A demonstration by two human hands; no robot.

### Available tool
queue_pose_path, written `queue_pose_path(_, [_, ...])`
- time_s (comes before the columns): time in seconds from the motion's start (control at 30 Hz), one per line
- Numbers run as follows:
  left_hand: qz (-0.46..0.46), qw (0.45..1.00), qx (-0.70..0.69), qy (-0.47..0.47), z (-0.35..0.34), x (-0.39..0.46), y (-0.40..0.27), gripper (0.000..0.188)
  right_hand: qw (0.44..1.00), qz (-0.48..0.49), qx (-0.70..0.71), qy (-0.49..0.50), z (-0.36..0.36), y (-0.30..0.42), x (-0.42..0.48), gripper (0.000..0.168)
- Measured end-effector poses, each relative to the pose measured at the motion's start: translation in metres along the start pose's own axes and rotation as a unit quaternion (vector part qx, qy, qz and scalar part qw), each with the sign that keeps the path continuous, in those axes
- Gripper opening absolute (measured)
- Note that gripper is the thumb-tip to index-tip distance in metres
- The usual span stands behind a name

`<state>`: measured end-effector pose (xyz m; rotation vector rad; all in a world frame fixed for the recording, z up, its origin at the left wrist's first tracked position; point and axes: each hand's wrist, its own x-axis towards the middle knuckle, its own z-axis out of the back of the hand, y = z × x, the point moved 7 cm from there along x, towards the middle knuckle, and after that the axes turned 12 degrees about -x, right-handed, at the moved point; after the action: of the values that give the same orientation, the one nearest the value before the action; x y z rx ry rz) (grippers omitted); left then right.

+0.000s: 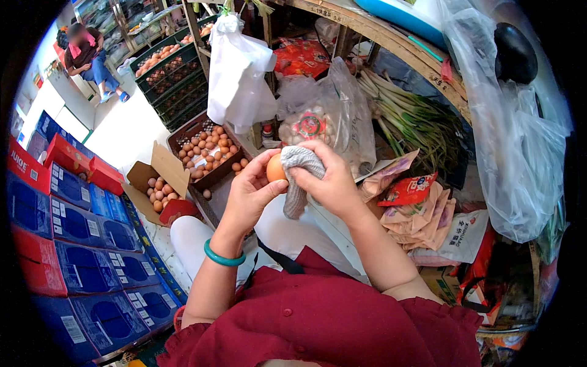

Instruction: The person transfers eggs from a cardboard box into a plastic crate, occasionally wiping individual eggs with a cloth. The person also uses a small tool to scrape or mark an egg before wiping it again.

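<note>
Between the thumb and fingers of my left hand (252,188) is a brown egg (275,169). My right hand (328,179) grips a grey knitted cloth (300,172), pressed against the egg's right side; one end of the cloth hangs below. Just beyond my hands, a brown plastic crate (183,137) holds many loose eggs (208,151). To its left, an open cardboard box (137,183) has more eggs (160,193) inside. A single egg (207,194) lies near the crate's front edge.
Stacked green crates (169,98) of eggs stand behind. White plastic bags (240,73) hang ahead, near a bag of garlic (309,126) and spring onions (408,110). Blue boxes (87,257) line my left; folded peach bags (417,215) lie right. A person (89,59) sits far left.
</note>
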<state>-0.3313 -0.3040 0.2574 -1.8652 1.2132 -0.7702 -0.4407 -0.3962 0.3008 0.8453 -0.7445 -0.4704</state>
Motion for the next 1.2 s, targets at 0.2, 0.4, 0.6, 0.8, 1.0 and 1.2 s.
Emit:
queue_pose_path(0.2, [-0.041, 0.996, 0.075, 0.016, 0.002, -0.002, -0.004, 0.057, 0.998, -0.024, -0.064, 0.008, -0.003, 0.003, 0.0, 0.031])
queue_pose_path(0.4, [-0.02, 0.999, 0.036, 0.002, 0.004, -0.002, 0.001, 0.056, 0.987, 0.105, -0.112, -0.04, -0.003, 0.01, -0.001, 0.029])
queue_pose_path(0.6, [-0.053, 0.993, 0.107, 0.0, 0.006, -0.003, -0.006, 0.056, 0.997, -0.068, -0.034, 0.026, -0.009, -0.005, 0.0, 0.029])
queue_pose_path(0.8, [-0.046, 0.993, 0.107, -0.013, 0.006, -0.002, -0.004, 0.055, 0.976, 0.16, -0.129, -0.075, -0.004, 0.017, -0.003, 0.028])
queue_pose_path(1.0, [-0.026, 0.998, 0.054, -0.005, 0.005, -0.004, -0.004, 0.056, 0.993, -0.1, 0.055, 0.02, -0.011, -0.021, 0.002, 0.027])
queue_pose_path(1.2, [-0.022, 0.999, 0.041, -0.028, 0.009, -0.003, -0.001, 0.056, 0.976, 0.153, -0.135, -0.075, -0.004, 0.023, -0.005, 0.026])
